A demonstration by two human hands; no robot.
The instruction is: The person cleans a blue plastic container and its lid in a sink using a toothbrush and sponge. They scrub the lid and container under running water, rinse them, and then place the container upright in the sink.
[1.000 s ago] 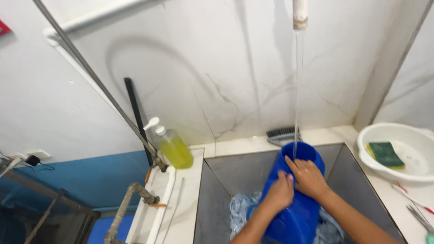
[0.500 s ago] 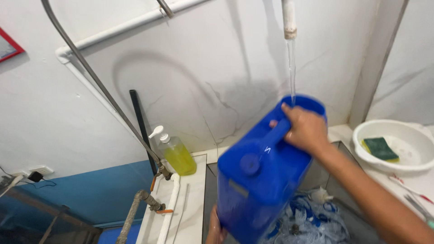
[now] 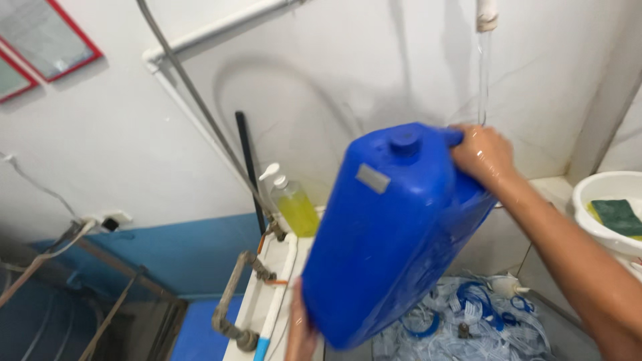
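A big blue plastic jerrycan [image 3: 391, 234] with a blue screw cap is held tilted above the sink. My right hand [image 3: 483, 155], wet, grips its handle at the top. My left hand [image 3: 301, 327] supports its lower corner from below, only partly in view. A thin stream of water [image 3: 483, 80] falls from a white tap [image 3: 487, 13] right behind my right hand.
Several clear plastic tubes and blue rings [image 3: 468, 317] lie in the sink below. A pump bottle of yellow liquid [image 3: 293, 204] stands on the ledge at left. A white basin [image 3: 612, 217] with a green sponge [image 3: 618, 215] sits at right. Pipes run along the wall.
The jerrycan has been lifted out of the sink and tilted up toward me, away from under the stream. My left hand shifted to its bottom corner.
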